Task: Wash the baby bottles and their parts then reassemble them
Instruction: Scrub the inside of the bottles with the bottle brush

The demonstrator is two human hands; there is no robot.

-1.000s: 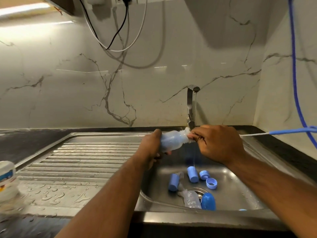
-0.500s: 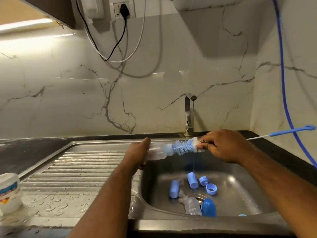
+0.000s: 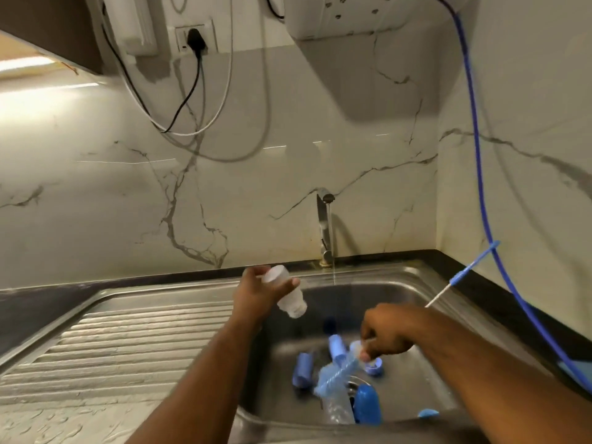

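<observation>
Left hand (image 3: pixel 256 294) grips clear bottle (image 3: pixel 292 302), tilted mouth-down over back left of sink (image 3: pixel 416 275) basin. Right hand (image 3: pixel 389 331) clenched round bottle brush (image 3: pixel 333 374): bristles low over basin floor, handle slanting up toward right rim. Tap (image 3: pixel 325 232) at back edge, thin stream running. On basin floor near drain: blue caps (image 3: pixel 302 370), second clear bottle (image 3: pixel 336 408), blue dome cover (image 3: pixel 368 402). Ribbed drainboard (image 3: pixel 128 347) left of basin.

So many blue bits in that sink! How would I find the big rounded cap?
Look into the steel sink under the running tap, then at the drain near its front edge. The cap lies just right of the drain, beside a clear bottle. It is the largest, darkest blue piece, a smooth dome, unlike the smaller, paler ring and tubes behind it.
</observation>
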